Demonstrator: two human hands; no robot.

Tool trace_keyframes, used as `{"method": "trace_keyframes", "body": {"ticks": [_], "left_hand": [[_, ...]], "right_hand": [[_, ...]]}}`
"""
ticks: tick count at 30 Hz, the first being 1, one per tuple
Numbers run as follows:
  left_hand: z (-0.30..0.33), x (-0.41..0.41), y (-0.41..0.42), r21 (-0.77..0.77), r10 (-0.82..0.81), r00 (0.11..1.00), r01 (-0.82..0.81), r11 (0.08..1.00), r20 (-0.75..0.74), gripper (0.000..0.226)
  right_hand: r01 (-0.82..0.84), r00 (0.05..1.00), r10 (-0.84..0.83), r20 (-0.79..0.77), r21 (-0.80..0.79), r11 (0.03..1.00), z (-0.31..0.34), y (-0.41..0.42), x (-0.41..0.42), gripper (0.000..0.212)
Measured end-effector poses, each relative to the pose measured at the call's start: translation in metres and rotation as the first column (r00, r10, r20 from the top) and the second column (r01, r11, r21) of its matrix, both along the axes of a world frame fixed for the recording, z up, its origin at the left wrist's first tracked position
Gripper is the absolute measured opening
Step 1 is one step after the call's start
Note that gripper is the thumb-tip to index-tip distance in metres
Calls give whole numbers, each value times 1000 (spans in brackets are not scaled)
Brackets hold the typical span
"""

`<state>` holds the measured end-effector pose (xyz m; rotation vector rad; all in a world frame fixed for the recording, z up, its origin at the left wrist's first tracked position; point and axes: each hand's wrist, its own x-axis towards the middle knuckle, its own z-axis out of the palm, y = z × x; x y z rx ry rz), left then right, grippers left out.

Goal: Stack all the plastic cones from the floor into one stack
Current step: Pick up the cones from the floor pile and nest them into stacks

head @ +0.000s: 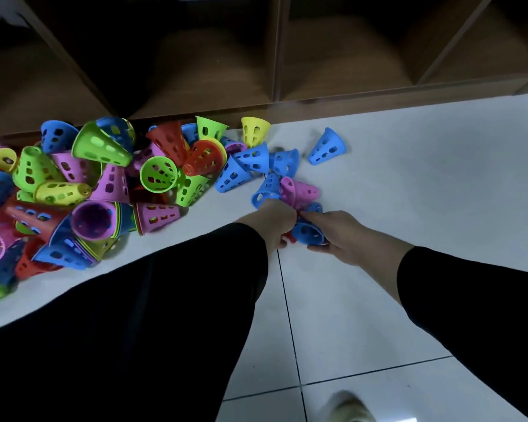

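The landmark here is the wooden shelf unit [275,56], whose bottom edge runs across the top of the white tiled floor [409,208]. Along that edge, toward the left, lies a heap of perforated plastic cones [104,178] in blue, green, pink, yellow and red, tipped every way and touching one another. At the heap's right end a yellow cone [254,130] stands close below the shelf edge, and a lone blue cone [328,146] lies farther right of it, apart from the rest, on bare tile.

Further out from the shelf, both hands meet over a small cluster. The left hand [276,222] has its fingers curled around a blue cone [267,191] and a pink cone [299,191], with a bit of red showing under the palm; what the red piece is cannot be told. The right hand [342,236] grips another blue cone [308,232], open mouth facing left, thumb across its top. Black sleeves [470,300] cover both arms.

Right of the lone blue cone and out from the shelf, the floor is open tile with dark grout lines. A light shoe [349,406] shows at the bottom edge.
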<state>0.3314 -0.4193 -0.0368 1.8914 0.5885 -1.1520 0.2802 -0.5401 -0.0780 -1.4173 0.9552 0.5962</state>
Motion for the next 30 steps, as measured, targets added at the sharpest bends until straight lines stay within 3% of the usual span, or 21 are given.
{"method": "trace_keyframes", "body": {"ticks": [5,7,12,14,17,22,26,30], "left_hand": [[8,5,8,-45,128,991,-129,991,-29,20],[8,4,11,-69,195,981,-193,979,27,21],[33,5,32,-187,421,883,-386,903,210,46],[52,9,48,-288,492,854,-435,853,166,60],[85,11,79,-425,480,867,-386,819,137,40],[127,-9,153,-469,549,753,-361,806,363,39],[134,-56,210,-382,450,626,-250,890,637,34],[113,-98,230,-102,146,598,-107,989,788,39]], "right_hand": [[-37,995,34,98,31,999,19,8,1,30],[-44,991,40,131,28,999,28,11,3,26],[-145,946,137,293,5,989,59,22,10,28],[-215,911,198,361,6,977,78,32,14,30],[-400,783,423,456,-153,904,107,58,17,26],[-392,685,443,578,-219,893,136,109,8,32],[-427,559,544,626,-346,836,137,123,-18,32],[-481,518,602,609,-375,793,126,133,-54,44]]}}
